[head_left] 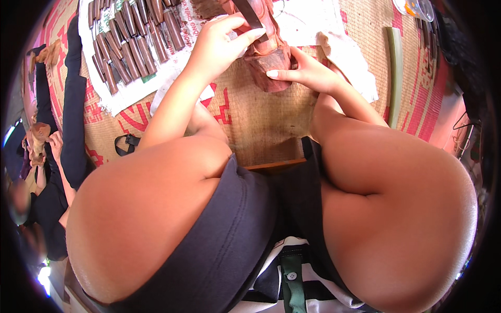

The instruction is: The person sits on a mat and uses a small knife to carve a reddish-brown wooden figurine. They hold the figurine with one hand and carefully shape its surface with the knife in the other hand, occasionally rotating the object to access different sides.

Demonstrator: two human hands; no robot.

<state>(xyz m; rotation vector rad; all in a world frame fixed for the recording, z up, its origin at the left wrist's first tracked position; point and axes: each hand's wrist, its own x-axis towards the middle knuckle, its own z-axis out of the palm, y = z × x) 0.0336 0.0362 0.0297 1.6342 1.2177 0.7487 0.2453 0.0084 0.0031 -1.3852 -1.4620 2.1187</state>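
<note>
Head view, reading twelve o'clock at the top: your left hand grasps a dark brown, flat, straight-edged bar, thumb laid along its lower end. Your right hand is wrapped around the near end of a reddish-brown, rough-cut piece of carved wood, thumb on the near face, fingers on the far side.

The relation to watch is bar against wood. The carved wood lies at about four o'clock from your left hand and ten o'clock from your right, between the two. Its long axis runs from eleven to five, and the bar slants nearly the same way, overlapping the wood's upper part. You cannot tell from this angle whether the bar touches it. Your right hand is nearer the wood's base; your left is nearer the upper part, which runs out of frame at twelve.

As for writing, red printed lettering shows on the white woven sack at ten o'clock, partly covered by rows of dark brown, cylindrical wooden handles. More red characters and patterns mark the tan woven straw mat beneath everything. You can make out no label on the wood or bar.
</note>
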